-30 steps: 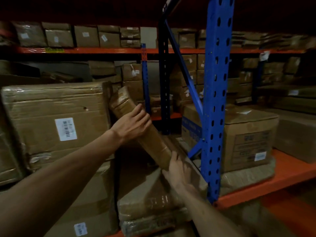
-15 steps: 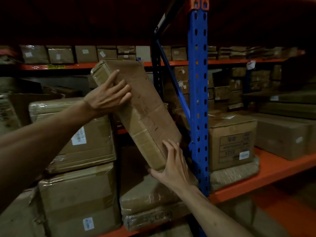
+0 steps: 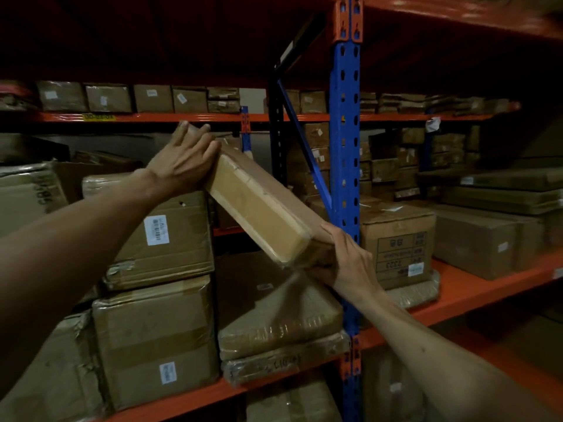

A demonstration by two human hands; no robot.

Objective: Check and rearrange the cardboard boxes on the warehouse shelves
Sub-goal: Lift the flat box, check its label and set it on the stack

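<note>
A long narrow cardboard box [image 3: 259, 205] is held tilted in the air in front of the shelf, its upper end at the left and its lower end at the right. My left hand [image 3: 185, 161] presses against the upper end with fingers spread. My right hand [image 3: 347, 263] grips the lower end from below and the side. Under it lies a flat plastic-wrapped box [image 3: 274, 312] on a second wrapped one [image 3: 283, 360]. To the left, a labelled box [image 3: 164, 236] rests on another labelled box [image 3: 155, 339].
A blue upright post [image 3: 344, 166] stands just right of the held box, with a diagonal brace behind. The orange shelf beam [image 3: 475, 295] carries a printed box [image 3: 399, 242] and more boxes to the right. Further racks full of boxes fill the background.
The long box has been lifted out of the gap and turned, so its narrow taped side now faces me. Both hands shifted to its two ends, and my view rose.
</note>
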